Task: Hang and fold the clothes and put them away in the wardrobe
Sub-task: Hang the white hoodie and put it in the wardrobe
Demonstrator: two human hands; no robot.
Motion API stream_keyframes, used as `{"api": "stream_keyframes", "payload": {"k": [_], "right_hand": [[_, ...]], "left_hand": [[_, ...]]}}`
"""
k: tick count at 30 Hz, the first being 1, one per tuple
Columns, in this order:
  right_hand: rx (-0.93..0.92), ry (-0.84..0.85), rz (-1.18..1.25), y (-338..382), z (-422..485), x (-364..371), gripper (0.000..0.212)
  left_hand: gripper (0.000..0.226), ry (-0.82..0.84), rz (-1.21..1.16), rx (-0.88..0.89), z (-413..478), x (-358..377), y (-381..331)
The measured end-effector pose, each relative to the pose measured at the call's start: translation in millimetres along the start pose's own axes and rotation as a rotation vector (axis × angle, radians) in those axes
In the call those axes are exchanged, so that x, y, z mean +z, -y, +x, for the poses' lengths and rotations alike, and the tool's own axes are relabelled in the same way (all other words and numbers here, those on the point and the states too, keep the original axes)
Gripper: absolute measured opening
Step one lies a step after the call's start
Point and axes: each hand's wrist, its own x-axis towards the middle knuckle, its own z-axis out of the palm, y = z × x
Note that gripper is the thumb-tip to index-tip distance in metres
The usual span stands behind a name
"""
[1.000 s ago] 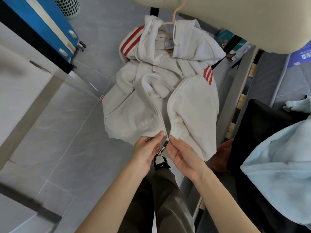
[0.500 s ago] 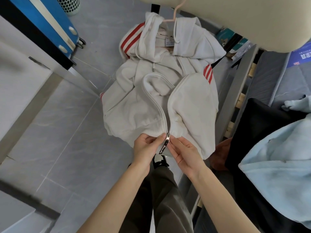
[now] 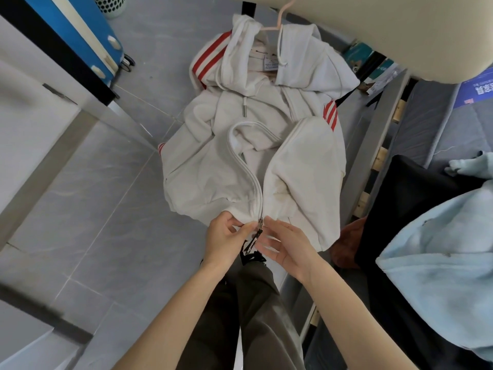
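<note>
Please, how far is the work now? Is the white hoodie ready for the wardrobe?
Done: the hoodie is already on the hanger. In hand: the left hand pinches the zipper at the hem, with the right hand beside it; the front is open above. Left: zip it up, put it away, then handle the blue garment and the black garment lying at the right.

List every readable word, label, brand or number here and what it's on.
Nothing can be quoted with confidence.
The neck label of the white hoodie: print too small.
The black zipper pull: white lettering, blurred.
The blue sheet, upper right: large white characters, upside down and cut off, illegible.
The teal boxes behind the hoodie: print too small.
</note>
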Motion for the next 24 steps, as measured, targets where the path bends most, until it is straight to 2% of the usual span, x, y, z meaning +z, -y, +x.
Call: {"api": "stream_keyframes", "payload": {"k": [2,5,12,18,22,24], "right_hand": [[0.054,0.035,-0.184,2,-5,1,0.028],[0.067,0.078,-0.366,2,-11,0,0.031],[-0.012,0.056,-0.383,13,-12,1,0.024],[-0.036,0.038,-0.485,25,-3,11,0.026],[-0.040,0.015,-0.514,22,-3,5,0.029],[-0.111,-0.013,-0.724,15,0,1,0.034]], "left_hand": [[0.016,0.020,-0.020,-0.022,-1,-1,2],[0.017,0.050,-0.003,-0.021,-2,-3,5],[0.018,0.059,0.019,-0.031,-7,-12,15],[0.018,0.044,-0.119,-0.115,-16,-6,14],[0.021,0.086,-0.042,-0.157,-11,-3,17],[0.026,0.120,0.051,-0.173,-7,-3,18]]}}
